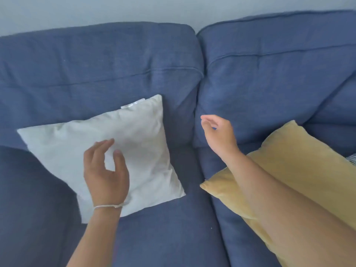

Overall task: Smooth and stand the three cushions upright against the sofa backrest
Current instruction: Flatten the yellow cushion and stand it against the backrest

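Note:
A white cushion (138,143) lies flat on the left seat of the blue sofa, its far corner near the backrest (100,60). My left hand (106,174) hovers over the cushion's near half, fingers curled and apart, holding nothing. My right hand (219,133) is raised over the gap between the two seats, fingers loosely bent, empty. A yellow cushion (300,164) lies flat on the right seat, partly under my right forearm. A striped edge (351,158) of another cushion peeks in at the far right.
The sofa has two blue back cushions, the right one (279,64) meeting the left at a central seam. A dark blue shape (28,199) fills the lower left. A pale wall (134,10) runs behind the sofa.

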`<action>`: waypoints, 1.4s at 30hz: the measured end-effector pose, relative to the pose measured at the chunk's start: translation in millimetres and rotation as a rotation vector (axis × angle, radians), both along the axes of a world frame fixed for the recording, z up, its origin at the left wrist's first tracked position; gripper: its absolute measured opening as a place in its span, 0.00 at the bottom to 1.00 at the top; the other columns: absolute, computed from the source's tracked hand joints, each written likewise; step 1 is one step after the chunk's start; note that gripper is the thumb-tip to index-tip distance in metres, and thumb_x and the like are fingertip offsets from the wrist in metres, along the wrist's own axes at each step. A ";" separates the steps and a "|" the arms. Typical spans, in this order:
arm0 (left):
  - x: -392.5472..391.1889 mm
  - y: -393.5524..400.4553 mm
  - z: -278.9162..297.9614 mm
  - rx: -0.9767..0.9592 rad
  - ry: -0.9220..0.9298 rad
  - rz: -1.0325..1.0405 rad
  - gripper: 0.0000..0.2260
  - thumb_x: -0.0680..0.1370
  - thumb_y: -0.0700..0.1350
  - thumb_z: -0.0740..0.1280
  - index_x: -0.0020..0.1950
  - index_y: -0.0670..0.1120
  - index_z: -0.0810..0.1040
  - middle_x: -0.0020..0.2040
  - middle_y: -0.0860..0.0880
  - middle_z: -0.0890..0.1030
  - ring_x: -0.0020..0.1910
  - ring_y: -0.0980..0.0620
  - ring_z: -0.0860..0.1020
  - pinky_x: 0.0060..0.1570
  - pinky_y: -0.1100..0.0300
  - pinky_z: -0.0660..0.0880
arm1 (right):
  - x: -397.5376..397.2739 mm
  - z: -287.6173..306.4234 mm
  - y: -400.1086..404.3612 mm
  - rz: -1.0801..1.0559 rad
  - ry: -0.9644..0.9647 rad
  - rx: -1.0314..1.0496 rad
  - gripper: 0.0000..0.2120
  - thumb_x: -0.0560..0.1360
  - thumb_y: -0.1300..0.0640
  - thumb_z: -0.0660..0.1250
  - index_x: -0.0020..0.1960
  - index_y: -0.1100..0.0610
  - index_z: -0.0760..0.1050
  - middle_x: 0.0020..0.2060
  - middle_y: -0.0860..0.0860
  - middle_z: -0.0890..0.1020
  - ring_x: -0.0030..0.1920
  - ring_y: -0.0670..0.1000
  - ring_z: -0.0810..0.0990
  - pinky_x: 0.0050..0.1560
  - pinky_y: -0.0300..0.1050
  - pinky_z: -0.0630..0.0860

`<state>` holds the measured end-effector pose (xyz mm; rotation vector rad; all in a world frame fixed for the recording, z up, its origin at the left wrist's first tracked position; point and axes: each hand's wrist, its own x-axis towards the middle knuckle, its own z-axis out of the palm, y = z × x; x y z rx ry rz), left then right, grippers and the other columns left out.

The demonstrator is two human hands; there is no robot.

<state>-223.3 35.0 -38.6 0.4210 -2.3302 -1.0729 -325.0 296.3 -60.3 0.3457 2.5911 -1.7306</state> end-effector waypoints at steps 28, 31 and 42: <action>29.9 371.6 -69.5 0.394 -0.787 0.050 0.34 0.76 0.54 0.71 0.78 0.49 0.60 0.75 0.42 0.58 0.67 0.44 0.68 0.64 0.56 0.64 | 105.5 -47.8 378.9 -0.014 -0.491 0.459 0.30 0.80 0.34 0.53 0.79 0.46 0.59 0.65 0.55 0.80 0.65 0.62 0.77 0.61 0.57 0.72; 3.8 371.0 -45.6 0.254 -0.590 -0.045 0.28 0.77 0.47 0.71 0.75 0.49 0.67 0.72 0.42 0.63 0.59 0.52 0.66 0.61 0.62 0.61 | 108.5 -31.0 381.4 -0.073 -0.377 0.480 0.25 0.82 0.39 0.55 0.75 0.51 0.66 0.59 0.54 0.82 0.60 0.63 0.79 0.54 0.55 0.72; -5.4 416.4 -50.8 -0.349 -0.632 -0.461 0.29 0.81 0.64 0.49 0.81 0.57 0.53 0.83 0.48 0.51 0.82 0.44 0.47 0.79 0.45 0.45 | 111.9 -36.8 349.3 -0.095 -0.059 0.683 0.27 0.83 0.44 0.55 0.79 0.52 0.64 0.79 0.57 0.65 0.79 0.61 0.60 0.75 0.63 0.59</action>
